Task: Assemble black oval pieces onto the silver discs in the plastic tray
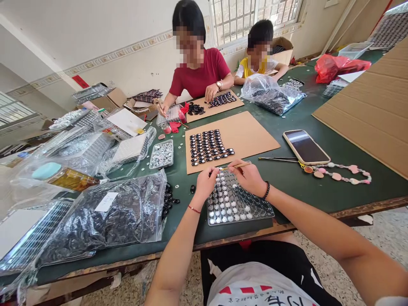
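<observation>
Pinched in the fingertips of my left hand is a small black piece, mostly covered by the fingers. My right hand grips a thin gold-coloured stick whose tip points at the left fingertips; its exact kind is unclear. Both hands are above a clear plastic tray of round cells, with white round pieces in many cells on the left side. Just beyond lies a cardboard sheet bearing rows of black pieces with white tops.
A small dish of white round pieces and a large bag of black pieces are on the left. Tweezers and a phone with a beaded strap lie right. Across the table, one person handles pieces; another sits alongside.
</observation>
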Action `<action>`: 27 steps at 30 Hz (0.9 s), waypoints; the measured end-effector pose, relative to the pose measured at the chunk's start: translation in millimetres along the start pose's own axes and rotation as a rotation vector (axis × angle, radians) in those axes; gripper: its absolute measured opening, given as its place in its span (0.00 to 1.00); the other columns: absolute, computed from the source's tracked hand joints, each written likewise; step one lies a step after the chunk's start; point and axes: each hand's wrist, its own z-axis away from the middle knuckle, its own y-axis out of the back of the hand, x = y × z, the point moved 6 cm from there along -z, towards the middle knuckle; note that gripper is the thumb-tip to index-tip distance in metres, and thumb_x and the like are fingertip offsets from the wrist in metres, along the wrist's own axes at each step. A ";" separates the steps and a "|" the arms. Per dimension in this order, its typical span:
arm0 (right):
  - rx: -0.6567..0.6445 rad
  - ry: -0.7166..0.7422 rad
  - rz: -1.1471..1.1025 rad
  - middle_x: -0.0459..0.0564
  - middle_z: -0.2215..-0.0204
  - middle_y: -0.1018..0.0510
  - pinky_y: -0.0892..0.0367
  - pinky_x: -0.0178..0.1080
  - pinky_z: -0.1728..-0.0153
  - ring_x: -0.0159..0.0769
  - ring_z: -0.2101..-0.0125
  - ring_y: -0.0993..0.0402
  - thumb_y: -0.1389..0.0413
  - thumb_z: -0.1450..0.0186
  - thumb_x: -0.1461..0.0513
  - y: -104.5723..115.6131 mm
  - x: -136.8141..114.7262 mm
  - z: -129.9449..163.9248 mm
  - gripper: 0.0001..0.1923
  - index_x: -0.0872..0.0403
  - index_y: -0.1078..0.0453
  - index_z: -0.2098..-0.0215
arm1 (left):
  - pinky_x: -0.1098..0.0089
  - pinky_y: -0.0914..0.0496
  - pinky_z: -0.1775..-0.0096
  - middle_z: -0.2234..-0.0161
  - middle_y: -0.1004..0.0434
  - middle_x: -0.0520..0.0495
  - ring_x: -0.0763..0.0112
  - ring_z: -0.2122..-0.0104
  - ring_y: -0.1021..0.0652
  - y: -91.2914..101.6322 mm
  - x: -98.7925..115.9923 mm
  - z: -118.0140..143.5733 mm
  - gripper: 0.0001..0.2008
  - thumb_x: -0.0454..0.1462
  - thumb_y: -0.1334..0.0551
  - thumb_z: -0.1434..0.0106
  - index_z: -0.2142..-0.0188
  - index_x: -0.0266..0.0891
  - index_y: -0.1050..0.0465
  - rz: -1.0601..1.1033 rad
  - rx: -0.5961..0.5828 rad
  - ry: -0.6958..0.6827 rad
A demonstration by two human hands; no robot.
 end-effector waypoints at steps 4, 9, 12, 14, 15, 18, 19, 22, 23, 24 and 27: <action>0.058 -0.034 -0.002 0.48 0.77 0.29 0.44 0.34 0.76 0.32 0.79 0.37 0.56 0.35 0.56 7.7 2.0 -1.3 0.12 0.54 0.35 0.68 | 0.76 0.44 0.79 0.82 0.35 0.53 0.77 0.82 0.36 7.4 -6.7 -2.8 0.13 0.45 0.44 0.44 0.72 0.37 0.29 0.215 0.053 0.067; 0.118 -0.092 -0.126 0.49 0.76 0.29 0.41 0.34 0.74 0.33 0.76 0.34 0.56 0.35 0.53 15.8 4.7 -0.2 0.14 0.53 0.36 0.67 | 0.77 0.42 0.82 0.85 0.36 0.54 0.77 0.85 0.34 1.2 -10.5 -0.9 0.13 0.45 0.36 0.53 0.74 0.36 0.29 0.326 0.042 0.178; 0.085 -0.071 -0.179 0.48 0.76 0.29 0.41 0.34 0.75 0.33 0.76 0.34 0.58 0.35 0.54 13.8 2.0 1.7 0.14 0.53 0.36 0.66 | 0.76 0.40 0.82 0.83 0.32 0.52 0.77 0.85 0.33 -8.9 -7.5 0.7 0.14 0.44 0.34 0.56 0.73 0.35 0.28 0.320 -0.033 0.178; 0.048 -0.014 -0.172 0.48 0.75 0.29 0.41 0.34 0.74 0.32 0.76 0.34 0.59 0.34 0.55 11.0 -2.2 2.6 0.14 0.53 0.36 0.66 | 0.75 0.38 0.81 0.80 0.30 0.51 0.77 0.84 0.32 -13.9 -4.3 1.4 0.17 0.42 0.34 0.56 0.67 0.35 0.27 0.339 -0.094 0.159; 0.028 0.019 -0.158 0.48 0.75 0.29 0.41 0.34 0.74 0.32 0.76 0.34 0.59 0.34 0.56 9.3 -4.4 2.9 0.14 0.53 0.36 0.66 | 0.75 0.38 0.80 0.79 0.29 0.51 0.77 0.84 0.31 -15.2 -2.6 1.7 0.18 0.42 0.34 0.55 0.65 0.36 0.27 0.340 -0.121 0.147; -0.023 0.107 -0.102 0.50 0.73 0.28 0.40 0.35 0.73 0.33 0.74 0.33 0.61 0.34 0.57 5.0 -10.6 3.7 0.14 0.53 0.36 0.66 | 0.75 0.38 0.79 0.81 0.30 0.52 0.76 0.84 0.30 -14.6 1.5 2.7 0.16 0.39 0.35 0.52 0.62 0.37 0.27 0.292 -0.156 0.112; -0.034 0.125 -0.083 0.50 0.72 0.28 0.40 0.35 0.72 0.33 0.74 0.33 0.61 0.33 0.57 4.2 -12.0 4.0 0.14 0.54 0.37 0.66 | 0.76 0.38 0.79 0.82 0.31 0.52 0.76 0.84 0.30 -13.5 2.3 2.9 0.15 0.39 0.36 0.52 0.63 0.37 0.26 0.271 -0.153 0.104; -0.033 0.151 -0.036 0.51 0.72 0.28 0.40 0.35 0.72 0.33 0.73 0.32 0.61 0.33 0.58 4.7 -14.0 4.9 0.14 0.54 0.37 0.66 | 0.76 0.39 0.79 0.84 0.33 0.53 0.76 0.84 0.30 -12.3 2.8 2.7 0.15 0.39 0.36 0.52 0.63 0.38 0.26 0.250 -0.142 0.083; -0.032 0.150 -0.024 0.51 0.72 0.28 0.40 0.35 0.71 0.33 0.73 0.32 0.61 0.33 0.58 5.1 -13.8 5.2 0.14 0.54 0.37 0.66 | 0.76 0.39 0.80 0.84 0.33 0.53 0.76 0.84 0.31 -12.8 2.6 2.4 0.15 0.39 0.36 0.52 0.63 0.38 0.26 0.260 -0.142 0.077; -0.033 0.145 -0.015 0.51 0.72 0.28 0.40 0.35 0.71 0.33 0.73 0.32 0.61 0.33 0.58 5.2 -13.2 5.4 0.14 0.54 0.37 0.66 | 0.76 0.40 0.80 0.84 0.34 0.53 0.77 0.84 0.31 -13.7 2.1 1.9 0.15 0.39 0.36 0.52 0.62 0.38 0.26 0.278 -0.144 0.074; -0.063 0.125 0.003 0.51 0.71 0.28 0.40 0.35 0.70 0.33 0.72 0.32 0.62 0.33 0.57 3.4 -10.3 6.0 0.14 0.53 0.37 0.66 | 0.76 0.40 0.81 0.83 0.33 0.53 0.78 0.85 0.33 -17.4 -0.5 0.5 0.16 0.39 0.35 0.53 0.63 0.38 0.26 0.357 -0.154 0.086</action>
